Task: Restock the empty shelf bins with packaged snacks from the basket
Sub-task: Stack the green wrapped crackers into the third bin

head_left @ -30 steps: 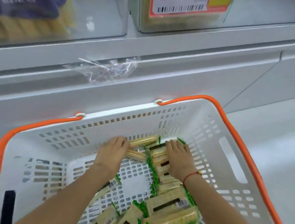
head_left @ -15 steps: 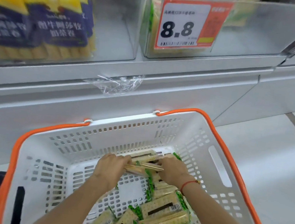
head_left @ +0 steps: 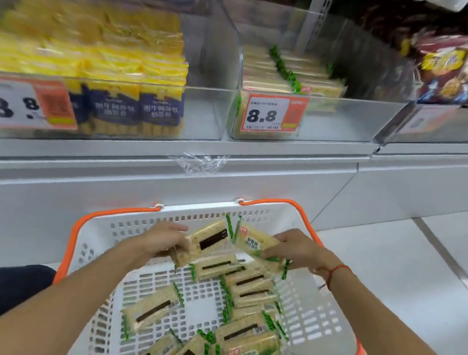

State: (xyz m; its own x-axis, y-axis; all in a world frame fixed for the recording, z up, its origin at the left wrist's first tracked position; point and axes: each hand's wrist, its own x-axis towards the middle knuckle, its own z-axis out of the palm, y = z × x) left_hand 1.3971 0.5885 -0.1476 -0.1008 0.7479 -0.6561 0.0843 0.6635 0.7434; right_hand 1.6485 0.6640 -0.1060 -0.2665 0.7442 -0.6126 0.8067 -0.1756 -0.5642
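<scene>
A white basket (head_left: 322, 325) with orange handles sits below me, holding several pale cracker packs (head_left: 247, 350) with green ends. My left hand (head_left: 163, 240) grips one pack (head_left: 209, 241) lifted above the basket's far end. My right hand (head_left: 298, 248) grips another pack (head_left: 252, 242), label side up, beside it. Straight ahead on the shelf, a clear bin (head_left: 343, 124) with an 8.8 price tag (head_left: 272, 115) holds a stack of the same packs at its left side; its right half is bare.
To the left, a clear bin (head_left: 200, 109) is filled with yellow and blue packs (head_left: 114, 70). Red snack bags (head_left: 461, 66) fill the bin at the right. A scrap of clear plastic film (head_left: 201, 161) hangs on the white shelf ledge. Grey floor lies at the right.
Both hands have risen from the basket floor, each lifting a cracker pack. My head has tilted up, bringing the shelf bins into view.
</scene>
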